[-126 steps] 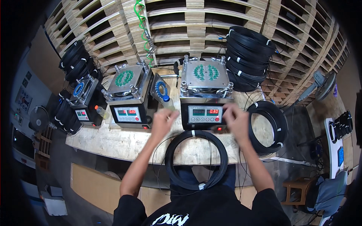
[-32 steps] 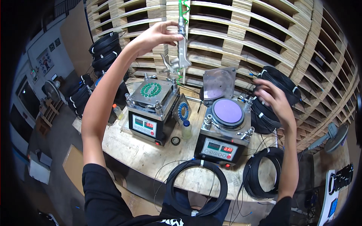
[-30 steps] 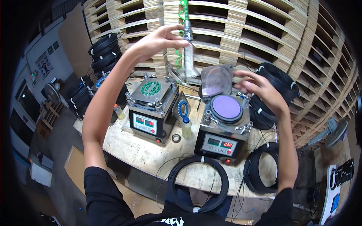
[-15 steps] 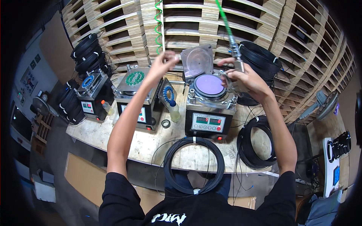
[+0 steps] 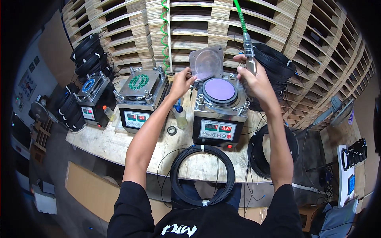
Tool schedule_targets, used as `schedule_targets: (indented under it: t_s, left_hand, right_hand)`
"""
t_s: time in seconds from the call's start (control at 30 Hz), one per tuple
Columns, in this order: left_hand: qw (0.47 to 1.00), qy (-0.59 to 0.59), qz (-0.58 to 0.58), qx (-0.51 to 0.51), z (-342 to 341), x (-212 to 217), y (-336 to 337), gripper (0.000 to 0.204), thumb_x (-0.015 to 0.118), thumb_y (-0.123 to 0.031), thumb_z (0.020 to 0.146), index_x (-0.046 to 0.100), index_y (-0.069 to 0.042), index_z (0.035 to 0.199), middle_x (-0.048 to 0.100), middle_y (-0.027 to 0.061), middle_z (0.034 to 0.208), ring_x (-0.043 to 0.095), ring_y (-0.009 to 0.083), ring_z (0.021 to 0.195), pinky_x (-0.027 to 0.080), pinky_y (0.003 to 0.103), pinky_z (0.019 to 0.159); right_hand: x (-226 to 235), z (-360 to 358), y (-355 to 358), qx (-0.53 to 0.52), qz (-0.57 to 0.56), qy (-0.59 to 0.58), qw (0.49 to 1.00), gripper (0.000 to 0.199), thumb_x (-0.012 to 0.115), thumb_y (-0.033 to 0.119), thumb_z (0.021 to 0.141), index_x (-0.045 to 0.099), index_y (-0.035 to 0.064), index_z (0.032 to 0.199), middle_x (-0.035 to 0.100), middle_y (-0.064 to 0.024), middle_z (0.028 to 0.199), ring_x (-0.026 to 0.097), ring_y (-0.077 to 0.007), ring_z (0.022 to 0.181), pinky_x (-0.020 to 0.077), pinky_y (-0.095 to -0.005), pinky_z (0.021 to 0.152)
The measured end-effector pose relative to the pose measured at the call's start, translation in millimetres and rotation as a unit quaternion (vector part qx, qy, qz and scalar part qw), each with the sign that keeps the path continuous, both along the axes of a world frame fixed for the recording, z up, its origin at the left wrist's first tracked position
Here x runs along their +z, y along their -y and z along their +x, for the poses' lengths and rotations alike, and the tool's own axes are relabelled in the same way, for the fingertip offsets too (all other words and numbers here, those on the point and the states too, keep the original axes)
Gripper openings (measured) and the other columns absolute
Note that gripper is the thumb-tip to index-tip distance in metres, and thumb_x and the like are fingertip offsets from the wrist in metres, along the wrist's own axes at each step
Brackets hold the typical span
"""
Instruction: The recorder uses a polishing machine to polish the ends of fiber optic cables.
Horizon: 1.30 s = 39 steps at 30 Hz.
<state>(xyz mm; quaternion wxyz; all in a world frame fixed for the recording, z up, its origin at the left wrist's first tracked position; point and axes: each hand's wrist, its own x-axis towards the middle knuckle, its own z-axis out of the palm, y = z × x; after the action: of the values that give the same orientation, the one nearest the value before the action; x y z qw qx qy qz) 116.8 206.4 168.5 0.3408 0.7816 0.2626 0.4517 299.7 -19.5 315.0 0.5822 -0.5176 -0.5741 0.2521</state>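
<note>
In the head view, your right hand is closed around the metal air gun, which hangs from a green hose. The gun is up at the right side of the nearest machine, and its lower part is blurred and partly covered by your fingers.

Your left hand is partly curled at the lower left edge of the metal plate; you cannot tell from here whether your thumb and fingers pinch that edge or only meet it. The plate stands tilted up behind the purple disc, which lies flat and uncovered on top of the machine, between your two hands.

Left of that machine, a bottle with a blue cap stands on the wooden table, with a small black ring near it. Further left is a second machine, its top plate carrying a ring of green pieces.

Closest to you, a coil of black cable reaches over the table's front edge toward your lap. Another black coil lies on the table at the right, beneath your right forearm.
</note>
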Motion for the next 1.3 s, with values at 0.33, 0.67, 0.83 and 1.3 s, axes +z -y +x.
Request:
schedule_targets:
  t_s: [0.33, 0.67, 0.83, 1.3]
  left_hand:
    - [0.996, -0.022, 0.075, 0.049, 1.7, -14.1, -3.3, 0.027, 0.066, -0.008, 0.094, 0.052, 0.004, 0.113, 0.064, 0.0186, 0.077, 0.060, 0.0212, 0.063, 0.047, 0.035, 0.058]
    - [0.995, -0.023, 0.090, 0.047, 1.0, -6.3, 1.0, 0.021, 0.066, -0.009, 0.093, 0.057, 0.006, 0.103, 0.065, 0.0201, 0.072, 0.062, 0.0260, 0.060, 0.046, 0.038, 0.058]
    - [0.997, -0.012, 0.064, 0.034, 1.2, -9.4, 2.3, 0.022, 0.066, -0.009, 0.093, 0.058, 0.006, 0.107, 0.065, 0.0192, 0.072, 0.061, 0.0221, 0.061, 0.048, 0.037, 0.060]
    - [0.996, -0.058, 0.061, 0.037, 1.9, -15.5, -14.1, 0.017, 0.065, -0.007, 0.095, 0.057, 0.006, 0.103, 0.066, 0.0121, 0.073, 0.064, 0.0153, 0.064, 0.052, 0.033, 0.057]
  right_hand:
    - [-12.3, -15.9, -19.4, 0.025, 0.008, -0.059, 0.998, 0.022, 0.055, 0.009, 0.093, 0.064, 0.0072, 0.113, 0.054, 0.0026, 0.072, 0.051, -0.0048, 0.067, 0.0405, -0.0235, 0.059]
    - [-27.0, -3.7, -94.8, 0.035, 0.062, 0.024, 0.997, 0.025, 0.051, 0.008, 0.088, 0.063, 0.0056, 0.109, 0.053, 0.0031, 0.072, 0.054, -0.0078, 0.069, 0.0437, -0.0246, 0.066]
    - [-16.7, 1.3, -126.1, -0.057, 0.190, 0.020, 0.980, 0.020, 0.053, 0.003, 0.088, 0.064, 0.0036, 0.104, 0.051, 0.0032, 0.070, 0.045, -0.0059, 0.061, 0.0370, -0.0241, 0.056]
    - [-39.8, 38.8, -21.0, -0.083, 0.033, 0.064, 0.994, 0.014, 0.053, 0.008, 0.088, 0.060, 0.0022, 0.098, 0.058, -0.0017, 0.080, 0.056, -0.0102, 0.073, 0.0461, -0.0256, 0.070]
